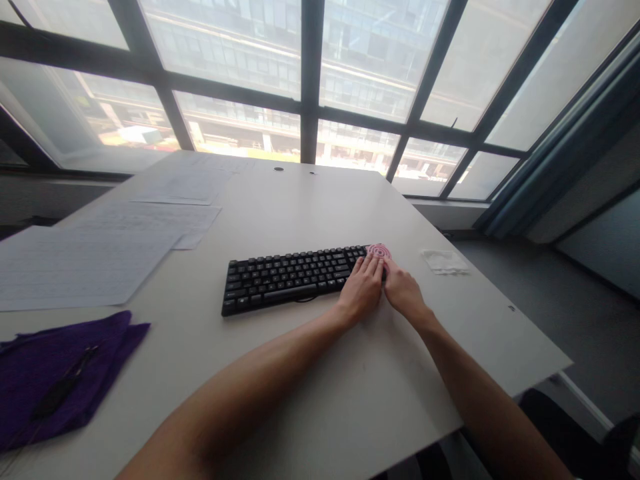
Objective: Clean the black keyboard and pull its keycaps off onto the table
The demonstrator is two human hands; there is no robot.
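Note:
A black keyboard (290, 275) lies on the white table, slightly slanted. At its far right corner is a flat, round pink piece with lighter concentric rings (379, 251); its exact kind is unclear. My left hand (364, 287) rests over the keyboard's right end, fingers stretched out and close together, their tips on the pink piece. Against the right side of that piece is my right hand (403, 291), its fingers curled in and partly hidden. The keys at the right end are largely covered by my hands. A bit of black cable shows at the keyboard's near edge.
Printed paper sheets (95, 257) spread over the table's left side. Nearer lies a folded purple cloth (65, 380) with a dark, thin-tipped tool (60, 390) on it. A white tissue (445, 262) sits near the right table edge. Large windows stand behind the table (320, 207).

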